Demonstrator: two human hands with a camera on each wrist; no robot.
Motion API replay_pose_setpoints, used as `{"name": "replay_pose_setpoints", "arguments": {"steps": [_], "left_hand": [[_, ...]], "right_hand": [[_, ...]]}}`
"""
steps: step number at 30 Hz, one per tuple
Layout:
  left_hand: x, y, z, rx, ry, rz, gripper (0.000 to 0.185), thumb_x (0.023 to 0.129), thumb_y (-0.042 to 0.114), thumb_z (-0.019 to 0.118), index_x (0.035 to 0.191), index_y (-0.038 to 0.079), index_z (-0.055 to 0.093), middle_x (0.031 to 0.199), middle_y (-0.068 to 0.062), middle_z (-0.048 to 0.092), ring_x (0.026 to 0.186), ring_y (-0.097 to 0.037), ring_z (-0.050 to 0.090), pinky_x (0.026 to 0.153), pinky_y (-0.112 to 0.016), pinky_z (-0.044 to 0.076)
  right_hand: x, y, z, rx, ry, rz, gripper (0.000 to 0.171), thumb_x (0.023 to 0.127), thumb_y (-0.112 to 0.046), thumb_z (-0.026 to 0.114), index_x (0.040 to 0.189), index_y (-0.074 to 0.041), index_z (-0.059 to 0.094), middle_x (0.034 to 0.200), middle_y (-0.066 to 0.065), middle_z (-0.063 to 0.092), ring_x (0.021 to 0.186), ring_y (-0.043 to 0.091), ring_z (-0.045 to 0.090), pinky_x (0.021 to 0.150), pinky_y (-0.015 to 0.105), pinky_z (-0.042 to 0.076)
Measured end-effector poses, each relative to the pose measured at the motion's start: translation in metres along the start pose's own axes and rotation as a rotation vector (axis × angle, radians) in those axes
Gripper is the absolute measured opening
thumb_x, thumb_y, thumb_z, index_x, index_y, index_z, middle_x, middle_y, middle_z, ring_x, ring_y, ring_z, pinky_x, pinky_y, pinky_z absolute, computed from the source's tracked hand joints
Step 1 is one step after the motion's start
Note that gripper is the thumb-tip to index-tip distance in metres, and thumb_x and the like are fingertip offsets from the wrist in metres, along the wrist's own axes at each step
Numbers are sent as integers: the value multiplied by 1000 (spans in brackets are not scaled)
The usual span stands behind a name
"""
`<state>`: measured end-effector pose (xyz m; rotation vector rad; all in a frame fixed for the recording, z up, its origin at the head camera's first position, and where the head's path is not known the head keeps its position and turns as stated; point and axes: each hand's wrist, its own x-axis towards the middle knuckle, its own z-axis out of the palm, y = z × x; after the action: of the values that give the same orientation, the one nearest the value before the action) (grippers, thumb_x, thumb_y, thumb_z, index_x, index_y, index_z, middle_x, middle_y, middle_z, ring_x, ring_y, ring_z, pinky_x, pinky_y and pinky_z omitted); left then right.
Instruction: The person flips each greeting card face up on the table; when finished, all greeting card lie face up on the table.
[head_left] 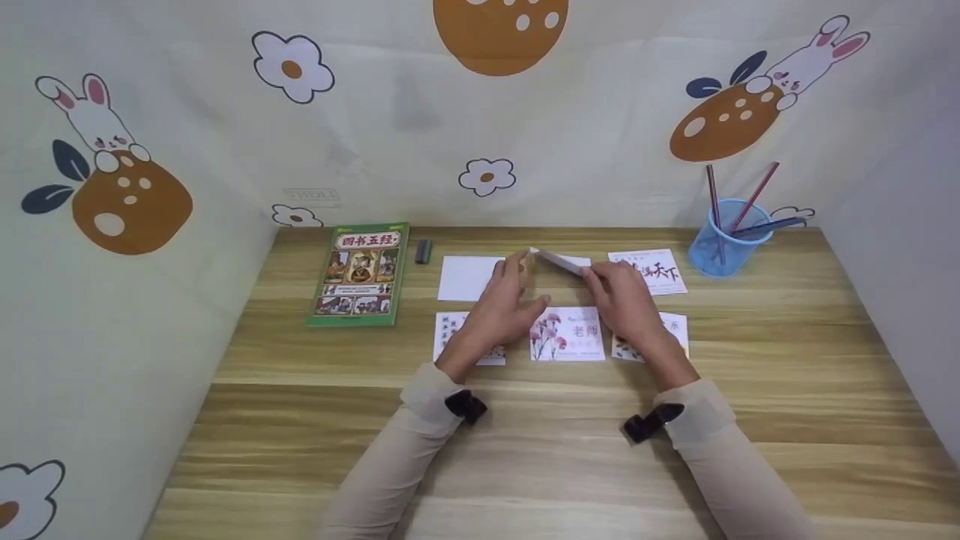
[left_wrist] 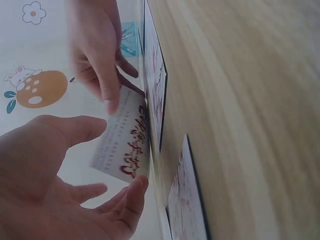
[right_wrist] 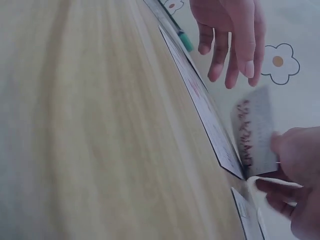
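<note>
While right hand [head_left: 622, 300] pinches card [head_left: 559, 260] — left hand [head_left: 502, 307] open.

Left card [head_left: 469, 339], right card [head_left: 651, 335] half hidden under hands — lifted card's [right_wrist: 255, 131] print blurred, perhaps red.

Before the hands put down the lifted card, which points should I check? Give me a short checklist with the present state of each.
1. Right hand pinches the lifted card: ok.
2. Left hand is open beside the card, not gripping it: ok.
3. Card is tilted, one edge up off the table: ok.
4. Flower card lies flat between the wrists: ok.
5. Blank white card lies flat, apart from the book: ok.
6. Spot under the lifted card is free: cannot tell.
</note>
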<state>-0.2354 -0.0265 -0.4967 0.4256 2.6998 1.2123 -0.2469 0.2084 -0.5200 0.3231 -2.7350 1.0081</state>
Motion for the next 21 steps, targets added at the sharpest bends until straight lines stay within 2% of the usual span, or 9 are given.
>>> {"name": "replay_pose_setpoints", "arguments": {"steps": [2, 5, 7, 9, 12, 15, 17, 19, 21], "left_hand": [[0, -1, 0, -55, -6, 22, 66, 104, 32, 72, 154, 8, 37, 148, -16, 57, 126, -29, 66, 107, -43, 58], [1, -1, 2, -117, -47, 88, 49, 105, 28, 70, 141, 7, 44, 140, -18, 67, 128, -31, 68, 109, -45, 57], [1, -1, 3, -138, -84, 142, 50, 106, 26, 69, 147, 10, 46, 141, -19, 69, 130, -32, 69, 111, -46, 56], [1, 0, 5, -159, -110, 181, 59, 106, 28, 68, 159, 16, 44, 149, -17, 66, 134, -31, 68, 113, -46, 56], [0, 3, 7, -158, -91, 202, 73, 104, 32, 69, 169, 22, 37, 160, -12, 57, 143, -28, 61, 120, -45, 50], [1, 4, 8, -143, -19, 198, 71, 102, 34, 72, 166, 19, 43, 160, -12, 55, 144, -27, 56, 123, -44, 46], [1, 3, 7, -160, 19, 185, 67, 101, 30, 73, 162, 14, 50, 152, -14, 59, 138, -29, 61, 120, -44, 49], [2, 2, 6, -180, 32, 167, 63, 101, 29, 73, 159, 11, 54, 147, -15, 61, 132, -31, 64, 115, -44, 54], [2, 2, 4, -182, 26, 143, 61, 102, 30, 73, 157, 10, 56, 145, -15, 61, 130, -31, 65, 112, -44, 56]], "right_hand": [[1, -1, 1, 49, 86, -8, 28, 111, -21, 62, 105, 1, 79, 93, 15, 75, 87, 31, 71, 83, 46, 57], [2, -4, 3, 149, 170, -14, 21, 107, -13, 66, 117, 5, 73, 105, 18, 77, 90, 28, 77, 81, 38, 65], [1, -7, 4, 257, 165, -6, 28, 104, -9, 70, 128, 5, 64, 115, 20, 77, 95, 30, 80, 83, 31, 66], [0, -10, 5, 367, 125, 21, 39, 101, -7, 74, 135, 4, 56, 121, 21, 77, 99, 32, 82, 83, 24, 65], [-2, -14, 6, 508, 60, 75, 52, 98, -5, 78, 140, 2, 49, 123, 24, 78, 103, 38, 81, 80, 20, 64], [-3, -16, 7, 560, 41, 109, 61, 96, -9, 82, 144, 2, 47, 126, 26, 76, 112, 39, 79, 85, 20, 64], [-2, -16, 7, 588, 54, 121, 68, 94, -11, 85, 147, 2, 44, 134, 26, 72, 117, 39, 76, 91, 22, 64], [-1, -15, 6, 579, 84, 125, 79, 92, -12, 87, 153, 0, 39, 143, 24, 65, 119, 37, 75, 95, 24, 63], [0, -13, 5, 520, 121, 125, 80, 92, -13, 87, 155, -2, 39, 147, 21, 61, 120, 34, 73, 98, 28, 62]]}}
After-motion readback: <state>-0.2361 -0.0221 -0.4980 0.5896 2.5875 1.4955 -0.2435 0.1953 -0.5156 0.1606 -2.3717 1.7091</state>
